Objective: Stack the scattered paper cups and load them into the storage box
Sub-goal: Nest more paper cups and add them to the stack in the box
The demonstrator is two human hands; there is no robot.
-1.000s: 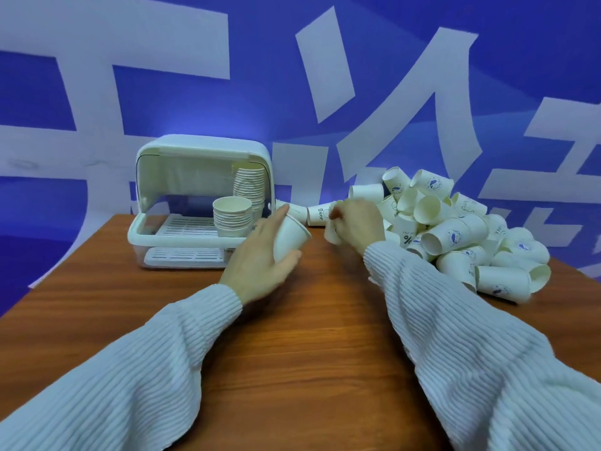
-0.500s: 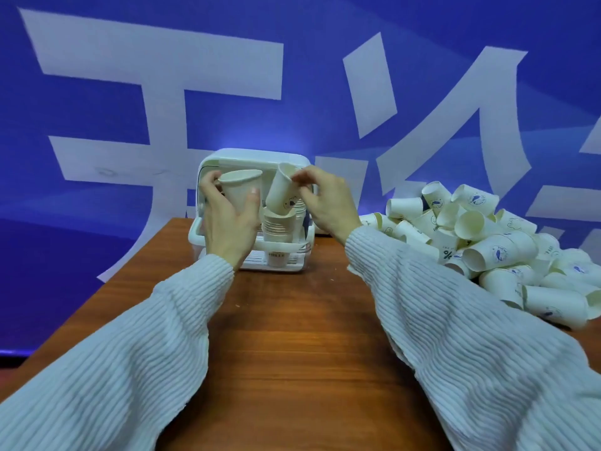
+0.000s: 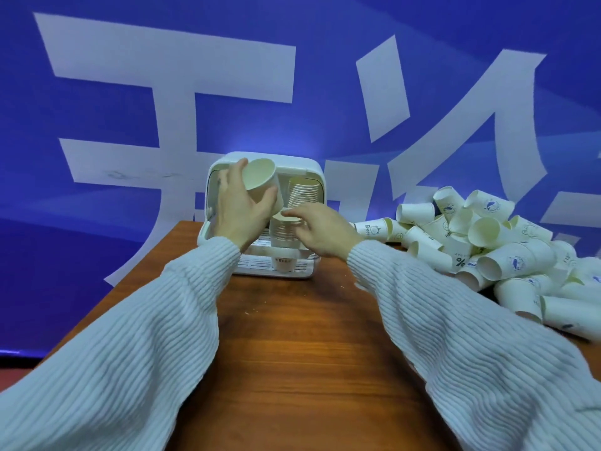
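Note:
The white storage box (image 3: 313,177) stands open at the table's far edge. Inside it, a short stack of paper cups (image 3: 281,236) stands at the front and a taller stack (image 3: 304,196) leans at the back right. My left hand (image 3: 239,209) grips a single paper cup (image 3: 261,182) in front of the box's opening, tilted with its mouth toward me. My right hand (image 3: 320,231) reaches over the short stack and pinches the rim of its top cup (image 3: 286,218). A heap of scattered cups (image 3: 487,242) lies on the right of the table.
The wooden table (image 3: 292,353) runs from me to the box, with its left edge slanting off at the left. Behind stands a blue wall with large white characters. A few small crumbs lie on the wood in front of the box.
Both hands rose from the table to the box. My right hand lowered its cup onto the short stack. My left hand tipped its cup's mouth toward me. The view moved closer.

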